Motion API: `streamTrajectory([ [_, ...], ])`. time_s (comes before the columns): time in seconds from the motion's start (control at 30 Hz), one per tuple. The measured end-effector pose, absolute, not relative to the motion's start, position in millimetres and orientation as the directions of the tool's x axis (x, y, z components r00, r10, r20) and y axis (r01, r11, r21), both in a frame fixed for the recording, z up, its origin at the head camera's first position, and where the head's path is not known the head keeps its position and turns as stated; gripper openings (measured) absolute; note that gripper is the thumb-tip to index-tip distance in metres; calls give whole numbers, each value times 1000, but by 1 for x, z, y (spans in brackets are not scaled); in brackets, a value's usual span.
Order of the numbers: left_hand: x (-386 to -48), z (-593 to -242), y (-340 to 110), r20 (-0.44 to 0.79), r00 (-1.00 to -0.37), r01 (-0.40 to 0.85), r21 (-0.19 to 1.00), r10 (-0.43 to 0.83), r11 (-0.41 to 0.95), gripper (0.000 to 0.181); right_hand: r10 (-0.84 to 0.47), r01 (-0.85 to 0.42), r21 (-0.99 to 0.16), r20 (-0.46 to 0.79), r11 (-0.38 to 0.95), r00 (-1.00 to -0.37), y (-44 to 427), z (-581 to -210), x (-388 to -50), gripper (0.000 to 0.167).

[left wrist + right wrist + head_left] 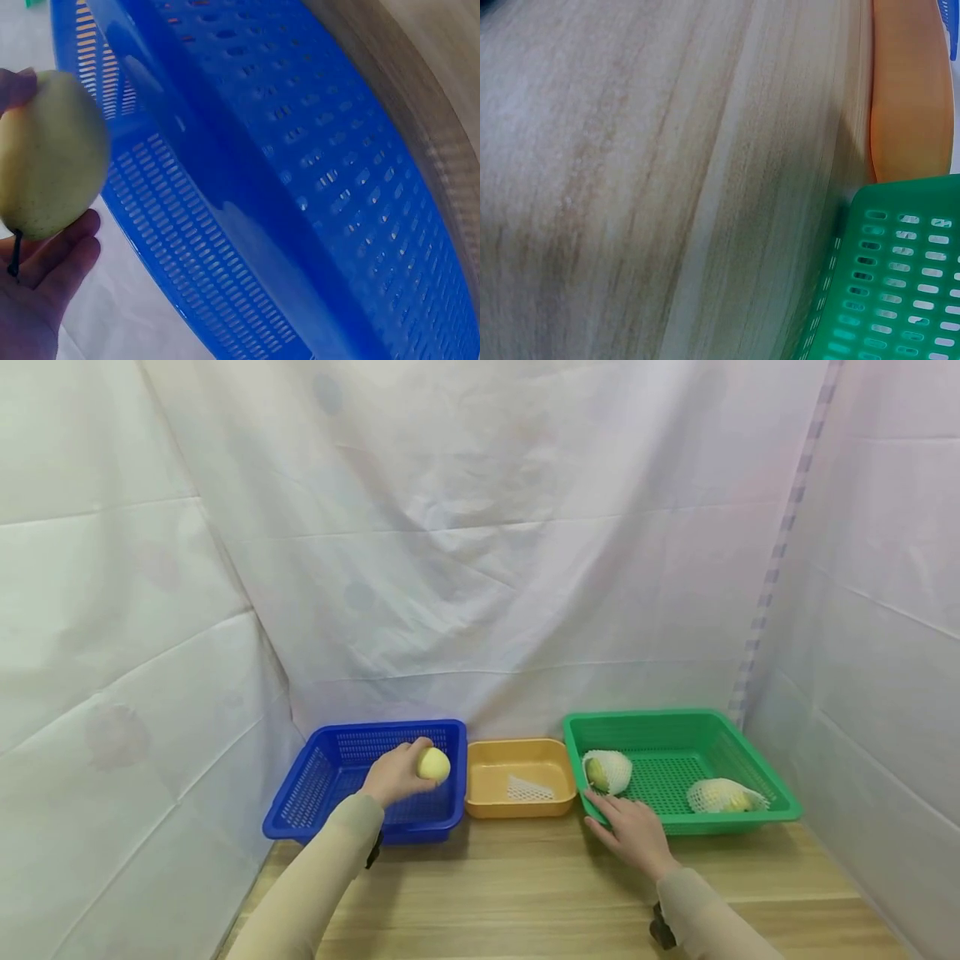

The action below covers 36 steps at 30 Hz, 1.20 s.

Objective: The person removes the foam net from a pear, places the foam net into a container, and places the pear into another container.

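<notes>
My left hand [395, 774] grips a pale yellow pear [433, 765] above the blue basket [363, 837]. In the left wrist view the pear [52, 157] sits between thumb and fingers, its dark stem pointing down. My right hand [633, 833] rests at the front left corner of the green basket [678, 720], fingers extended and touching near its rim. Inside that basket lie a pear in white foam netting [617, 770] at the left and another netted pear [716, 796] at the right. The right wrist view does not show the hand.
A shallow orange tray [517, 810] stands between the two baskets, with an empty piece of white foam netting [529, 789] in it. The wooden table [525, 893] extends in front. White cloth [480, 568] hangs behind and at both sides.
</notes>
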<state>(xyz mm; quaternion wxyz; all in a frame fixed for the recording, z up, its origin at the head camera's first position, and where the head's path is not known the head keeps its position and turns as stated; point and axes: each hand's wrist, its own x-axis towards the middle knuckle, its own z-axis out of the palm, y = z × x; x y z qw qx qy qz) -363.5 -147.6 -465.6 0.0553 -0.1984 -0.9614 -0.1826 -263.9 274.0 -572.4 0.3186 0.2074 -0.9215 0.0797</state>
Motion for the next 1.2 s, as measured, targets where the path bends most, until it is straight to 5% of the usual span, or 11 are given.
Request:
streamTrajectory([
  [1.2, -367, -490, -139, -102, -929, 339, 148, 355, 929, 53, -313, -393, -10, 586, 919, -747, 273, -570, -263, 55],
])
